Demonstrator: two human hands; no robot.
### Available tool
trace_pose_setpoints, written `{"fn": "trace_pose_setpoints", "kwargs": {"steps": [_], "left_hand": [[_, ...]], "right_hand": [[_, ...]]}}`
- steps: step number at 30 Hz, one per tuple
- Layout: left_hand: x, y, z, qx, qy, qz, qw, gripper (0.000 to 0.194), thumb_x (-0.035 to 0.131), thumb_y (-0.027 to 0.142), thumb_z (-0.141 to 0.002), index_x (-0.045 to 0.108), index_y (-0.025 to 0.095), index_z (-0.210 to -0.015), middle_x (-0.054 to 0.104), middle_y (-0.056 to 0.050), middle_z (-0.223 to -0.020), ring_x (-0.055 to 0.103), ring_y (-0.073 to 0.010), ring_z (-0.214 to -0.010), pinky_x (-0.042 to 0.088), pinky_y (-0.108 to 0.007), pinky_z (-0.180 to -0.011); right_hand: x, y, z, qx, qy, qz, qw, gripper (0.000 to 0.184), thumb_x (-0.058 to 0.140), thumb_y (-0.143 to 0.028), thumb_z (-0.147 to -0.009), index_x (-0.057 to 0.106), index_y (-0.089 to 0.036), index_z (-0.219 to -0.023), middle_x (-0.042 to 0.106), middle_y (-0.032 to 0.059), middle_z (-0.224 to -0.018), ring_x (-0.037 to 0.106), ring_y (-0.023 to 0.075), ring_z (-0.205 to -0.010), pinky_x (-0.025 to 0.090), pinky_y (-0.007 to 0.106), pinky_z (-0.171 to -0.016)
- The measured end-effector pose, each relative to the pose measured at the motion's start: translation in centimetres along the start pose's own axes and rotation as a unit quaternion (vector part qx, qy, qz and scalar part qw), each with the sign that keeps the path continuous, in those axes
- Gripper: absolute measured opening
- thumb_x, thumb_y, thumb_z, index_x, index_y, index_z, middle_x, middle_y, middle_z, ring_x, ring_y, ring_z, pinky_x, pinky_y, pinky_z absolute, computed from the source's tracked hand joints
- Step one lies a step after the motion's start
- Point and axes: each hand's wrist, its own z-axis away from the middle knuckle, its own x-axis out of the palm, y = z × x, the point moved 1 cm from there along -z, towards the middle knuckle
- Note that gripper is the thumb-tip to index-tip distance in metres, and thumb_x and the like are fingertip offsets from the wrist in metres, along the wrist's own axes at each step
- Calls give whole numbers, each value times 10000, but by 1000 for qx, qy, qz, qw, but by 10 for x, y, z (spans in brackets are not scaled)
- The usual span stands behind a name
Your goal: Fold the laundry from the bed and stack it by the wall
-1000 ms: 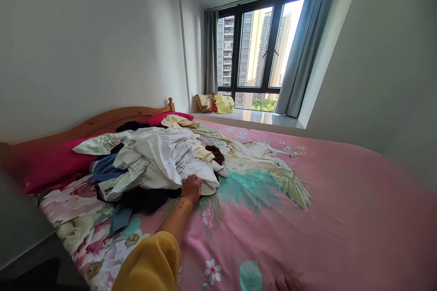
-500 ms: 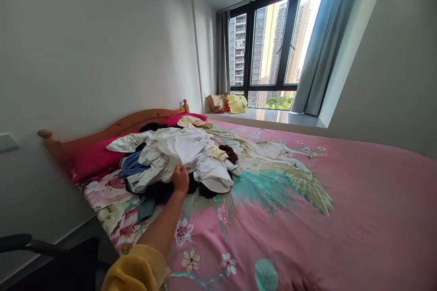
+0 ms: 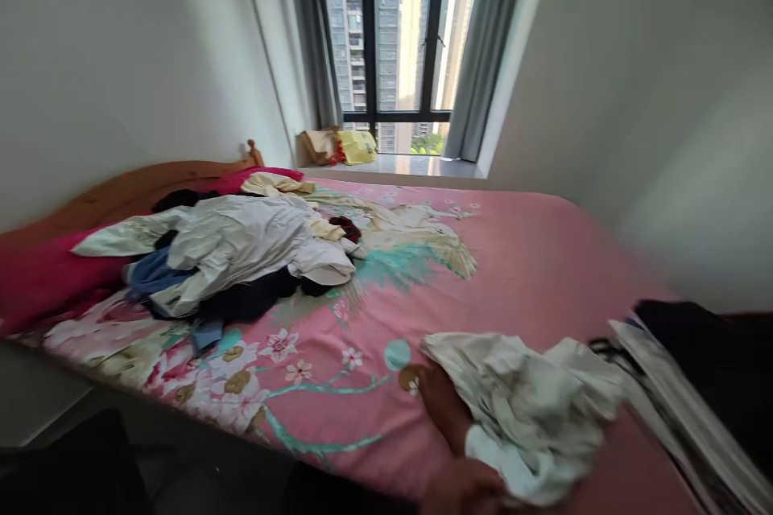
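A crumpled white garment [image 3: 525,394] lies over the pink bedding at the lower right. At the bottom edge, my left hand [image 3: 462,489] is blurred and closed on its lower edge. My right hand [image 3: 444,402], also blurred, comes out from under the left side of the garment, which covers the forearm. I cannot make out its fingers. Across the bed is a heap of clothes, with a white shirt [image 3: 241,229] on top and blue denim [image 3: 158,269] and black pieces beneath.
A stack of folded clothes [image 3: 682,394], black and light, lies at the right. Paper bag [image 3: 319,146] and yellow bag [image 3: 357,147] stand on the window sill. Wooden headboard [image 3: 121,189] and red pillow [image 3: 54,278] are at the left; a dark chair [image 3: 78,467] is below.
My view has turned right and down. The hand that was pinching white cloth at the heap has left it. A white garment and both my hands now show at the lower right.
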Motion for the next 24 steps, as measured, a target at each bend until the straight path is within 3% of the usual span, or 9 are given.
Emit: {"fn": "trace_pose_setpoints", "kwargs": {"steps": [3,5,8,10,14,16,19,21,24], "left_hand": [[24,2,24,-13,43,-55,997,257,515,408,-836,667,254,-976,669,-67,-989,598,-233,-956,475,-402,-872],[23,6,30,1,78,-116,990,275,534,385,-814,659,233,-1006,660,-69,-1044,585,-237,-998,451,-399,-915],[20,7,33,27,82,-159,983,296,539,357,-800,647,235,-1046,641,-68,-1108,569,-232,-1051,438,-389,-943],[21,3,32,31,79,-154,984,292,520,352,-804,646,229,-1037,641,-72,-1100,575,-226,-1041,458,-377,-919],[32,-5,20,27,63,-159,985,284,523,347,-791,653,220,-1008,653,-75,-1076,585,-222,-1012,462,-362,-890],[40,-7,5,32,61,-186,980,267,547,349,-769,668,219,-968,666,-75,-1037,589,-225,-985,443,-354,-881],[57,-11,-24,12,75,-196,978,254,628,366,-692,677,215,-890,676,-62,-881,599,-228,-857,426,-340,-806],[70,-16,-41,-12,98,-177,979,233,681,344,-626,670,213,-819,655,-40,-786,590,-227,-817,407,-333,-783],[83,-23,-53,-27,129,-119,984,132,667,316,-621,624,202,-674,623,-25,-706,585,-222,-827,405,-313,-763]], "right_hand": [[-8,-4,-2,4,27,11,1000,403,352,-310,-853,621,-169,-1117,623,82,-1148,503,229,-1156,303,400,-1063],[-16,-8,-1,12,46,18,999,416,393,-298,-832,569,-190,-1193,573,63,-1234,444,225,-1223,263,405,-1089],[-26,-17,21,-17,45,48,998,495,451,-248,-790,486,-172,-1277,480,80,-1342,377,228,-1279,251,423,-1100],[-33,-21,56,-44,30,75,996,478,475,-235,-785,504,-162,-1257,483,102,-1336,383,236,-1274,270,433,-1091],[-51,-18,156,-46,-15,51,998,451,502,-281,-818,508,-228,-1265,528,88,-1286,424,238,-1242,282,437,-1078],[-64,-14,202,8,-43,-27,999,352,490,-328,-843,584,-247,-1172,606,78,-1168,519,235,-1135,365,414,-1010],[-89,-11,243,146,-27,-174,974,335,415,-431,-890,648,-203,-968,660,52,-759,619,189,-733,486,318,-713],[-106,-13,253,202,17,-234,951,384,421,-492,-879,629,-178,-958,577,10,-593,543,152,-547,437,271,-551],[-128,-20,253,231,94,-274,929,416,486,-533,-835,610,-164,-982,523,-10,-590,484,129,-521,388,250,-506]]}}
